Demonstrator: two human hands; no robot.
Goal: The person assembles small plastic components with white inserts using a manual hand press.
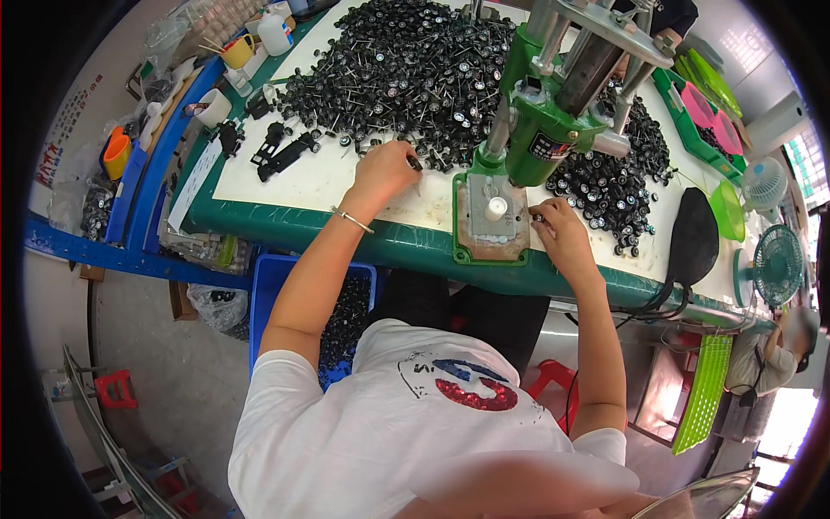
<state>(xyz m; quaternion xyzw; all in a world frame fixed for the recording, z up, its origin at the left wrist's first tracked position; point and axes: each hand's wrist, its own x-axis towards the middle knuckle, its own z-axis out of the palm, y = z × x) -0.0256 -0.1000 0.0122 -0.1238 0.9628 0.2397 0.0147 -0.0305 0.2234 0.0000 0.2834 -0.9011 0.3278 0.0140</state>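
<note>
My left hand (386, 173) is at the edge of the big heap of black wheels on metal axles (406, 73). Its fingers are pinched on a small black wheel (414, 163), and a thin axle seems to reach down from it. Close to the right side of the press base, my right hand (564, 233) grips another small black wheel (538, 218) between thumb and fingers. Between my hands stands the green bench press (545, 130). A white round peg (495, 208) sits upright on its base plate (491, 251), with nothing visible on top.
Loose black wheels (605, 203) are piled right of the press. Black plastic chassis parts (285, 156) lie at left. A flat black oval object (693, 235) and a green fan (776, 265) stand at right. Below the table edge is a blue bin (262, 298) of small dark parts.
</note>
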